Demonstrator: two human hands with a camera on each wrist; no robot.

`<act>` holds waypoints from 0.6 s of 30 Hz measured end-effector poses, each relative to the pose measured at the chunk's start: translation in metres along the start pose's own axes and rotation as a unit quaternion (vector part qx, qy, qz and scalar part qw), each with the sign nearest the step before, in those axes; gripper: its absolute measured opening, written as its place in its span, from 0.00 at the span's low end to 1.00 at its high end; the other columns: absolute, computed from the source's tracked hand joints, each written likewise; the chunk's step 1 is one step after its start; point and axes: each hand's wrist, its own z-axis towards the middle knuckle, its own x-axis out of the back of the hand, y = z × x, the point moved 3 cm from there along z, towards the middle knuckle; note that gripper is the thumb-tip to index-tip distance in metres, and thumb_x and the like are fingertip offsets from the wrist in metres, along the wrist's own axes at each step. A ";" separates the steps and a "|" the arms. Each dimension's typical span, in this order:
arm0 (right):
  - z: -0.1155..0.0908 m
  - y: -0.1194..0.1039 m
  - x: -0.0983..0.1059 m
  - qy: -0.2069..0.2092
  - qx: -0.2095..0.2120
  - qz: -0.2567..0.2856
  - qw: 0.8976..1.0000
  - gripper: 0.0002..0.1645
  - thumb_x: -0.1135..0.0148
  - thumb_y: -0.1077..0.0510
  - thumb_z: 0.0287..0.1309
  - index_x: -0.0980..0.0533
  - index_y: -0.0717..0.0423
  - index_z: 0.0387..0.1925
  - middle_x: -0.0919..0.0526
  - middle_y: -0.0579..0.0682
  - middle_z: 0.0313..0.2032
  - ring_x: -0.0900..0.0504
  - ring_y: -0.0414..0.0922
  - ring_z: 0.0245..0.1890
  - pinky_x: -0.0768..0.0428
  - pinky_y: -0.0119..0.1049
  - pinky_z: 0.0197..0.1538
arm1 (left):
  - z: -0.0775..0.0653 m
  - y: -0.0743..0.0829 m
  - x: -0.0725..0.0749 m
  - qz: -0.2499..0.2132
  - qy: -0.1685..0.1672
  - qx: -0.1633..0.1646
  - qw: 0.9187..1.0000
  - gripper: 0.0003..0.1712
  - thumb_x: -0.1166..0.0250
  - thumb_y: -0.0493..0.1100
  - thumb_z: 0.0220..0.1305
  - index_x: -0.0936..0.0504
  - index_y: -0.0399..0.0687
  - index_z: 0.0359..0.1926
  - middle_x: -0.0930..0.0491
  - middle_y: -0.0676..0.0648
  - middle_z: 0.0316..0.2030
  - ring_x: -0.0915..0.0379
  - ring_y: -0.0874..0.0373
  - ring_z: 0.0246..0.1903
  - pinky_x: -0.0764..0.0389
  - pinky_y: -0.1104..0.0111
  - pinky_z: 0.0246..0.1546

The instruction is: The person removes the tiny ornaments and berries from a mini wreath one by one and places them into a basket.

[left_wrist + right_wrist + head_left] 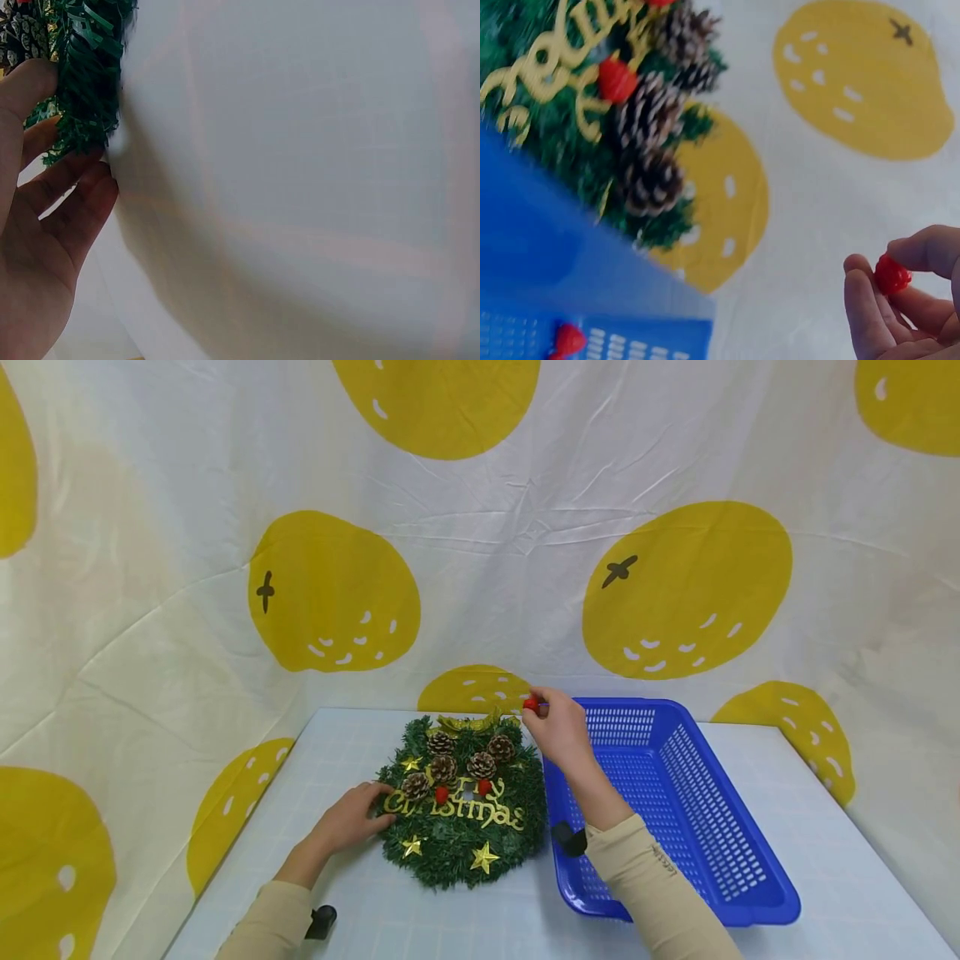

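Observation:
A green Christmas wreath [442,852] lies on the table, bearing pine cones [482,765], gold stars [484,858], gold "Merry Christmas" lettering [487,814] and two red berries [442,795]. My left hand [352,818] holds its left edge. The left wrist view shows the thumb over the greenery [90,67] and the other fingers around the rim. Above the wreath's far right side, my right hand [561,731] pinches a small bumpy red berry [892,274] between thumb and fingers, apart from the wreath.
Right of the wreath stands a blue plastic basket [738,802], its near left rim under my right forearm. In the right wrist view, red berries [570,339] show against its mesh. A cloth backdrop [510,585] with yellow fruit prints hangs behind the white table [360,910].

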 end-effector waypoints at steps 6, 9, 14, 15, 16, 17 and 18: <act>0.009 0.022 0.010 0.006 -0.028 -0.025 0.999 0.25 0.42 0.62 0.62 0.26 0.63 0.60 0.19 0.62 0.53 0.18 0.55 0.50 0.20 0.48 0.47 | 0.001 -0.001 -0.001 0.001 -0.002 -0.004 1.000 0.25 0.31 0.50 0.61 0.23 0.46 0.56 0.22 0.45 0.46 0.26 0.52 0.43 0.25 0.53 0.43; 0.012 0.034 0.015 0.010 -0.044 -0.039 0.998 0.25 0.40 0.62 0.61 0.25 0.63 0.60 0.19 0.62 0.53 0.18 0.56 0.51 0.21 0.49 0.50 | 0.002 -0.002 -0.001 0.002 -0.003 -0.004 1.000 0.25 0.31 0.50 0.61 0.22 0.46 0.56 0.22 0.46 0.46 0.26 0.53 0.43 0.25 0.53 0.43; 0.015 0.056 0.020 0.006 -0.068 -0.054 0.996 0.26 0.41 0.62 0.61 0.26 0.63 0.61 0.20 0.63 0.54 0.19 0.57 0.51 0.22 0.49 0.49 | 0.002 -0.002 -0.001 0.001 -0.002 -0.006 1.000 0.25 0.31 0.50 0.61 0.23 0.46 0.56 0.23 0.47 0.44 0.28 0.55 0.41 0.25 0.55 0.41; 0.015 0.061 0.021 0.003 -0.074 -0.058 0.996 0.26 0.41 0.62 0.61 0.26 0.63 0.62 0.20 0.63 0.54 0.19 0.57 0.51 0.22 0.49 0.49 | 0.002 -0.002 -0.001 0.001 -0.002 -0.007 1.000 0.25 0.31 0.50 0.61 0.23 0.46 0.56 0.23 0.47 0.44 0.28 0.56 0.41 0.25 0.55 0.41; 0.015 0.065 0.021 -0.001 -0.081 -0.055 0.995 0.27 0.42 0.62 0.62 0.27 0.64 0.62 0.21 0.64 0.55 0.19 0.58 0.51 0.21 0.49 0.47 | 0.002 -0.002 -0.001 0.001 -0.002 -0.007 1.000 0.25 0.31 0.50 0.61 0.23 0.46 0.56 0.23 0.47 0.44 0.28 0.56 0.41 0.25 0.55 0.41; 0.015 0.070 0.021 -0.006 -0.088 -0.058 0.994 0.27 0.42 0.61 0.62 0.27 0.64 0.63 0.21 0.64 0.55 0.20 0.58 0.51 0.21 0.49 0.47 | 0.002 -0.002 -0.001 0.000 -0.002 -0.007 1.000 0.25 0.31 0.50 0.61 0.23 0.46 0.56 0.23 0.47 0.44 0.28 0.56 0.40 0.26 0.55 0.41; 0.015 0.075 0.021 -0.011 -0.093 -0.061 0.994 0.27 0.42 0.61 0.63 0.28 0.65 0.63 0.21 0.64 0.55 0.20 0.58 0.51 0.22 0.49 0.47 | 0.002 -0.002 -0.001 -0.001 -0.003 -0.007 1.000 0.25 0.31 0.50 0.61 0.23 0.46 0.56 0.23 0.47 0.44 0.28 0.56 0.40 0.26 0.55 0.41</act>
